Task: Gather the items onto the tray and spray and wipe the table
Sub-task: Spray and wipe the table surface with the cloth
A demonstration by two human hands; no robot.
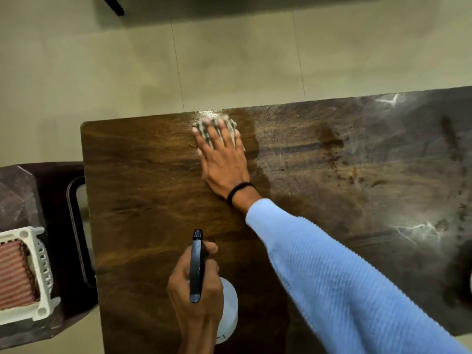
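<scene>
Cloth (230, 125), checked grey and pale and crumpled small, lies at the table's (153, 180) far edge, left of the middle. Right hand (224, 162) presses it flat, fingers spread and straight (a black band sits at the wrist). Near the front edge, left hand (182, 296) curls round a bottle (229, 305), white with a black head. Table's right half shows a streaky sheen. Beyond its left edge sit a dark tray (76, 226) and a white basket (40, 264).
</scene>
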